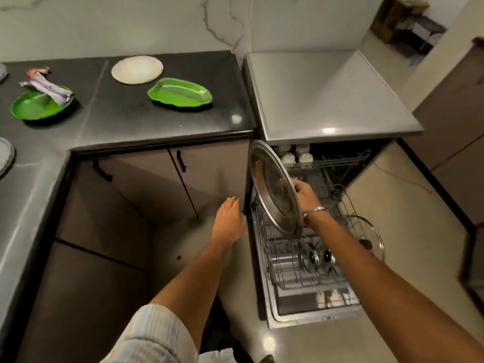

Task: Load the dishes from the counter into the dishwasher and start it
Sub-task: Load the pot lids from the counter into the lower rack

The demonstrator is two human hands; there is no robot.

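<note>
My right hand (pixel 303 191) grips a large round steel plate (pixel 273 188), held on edge above the pulled-out lower rack (pixel 285 271) of the open dishwasher (pixel 337 314). My left hand (pixel 229 218) hovers open just left of the rack, holding nothing. In the rack stand two small lids (pixel 318 256) and a glass lid (pixel 366 237) at its right side. On the dark counter (pixel 117 119) lie a green leaf-shaped plate (pixel 180 93), a white round plate (pixel 137 69) and a second green plate (pixel 34 106) with a wrapper on it.
White cups (pixel 296 153) sit in the upper rack. The dishwasher's grey top (pixel 327 98) is level with the counter. Cabinet doors with black handles (pixel 181 161) fill the corner under the counter. Another plate rim (pixel 5 158) shows at the far left edge.
</note>
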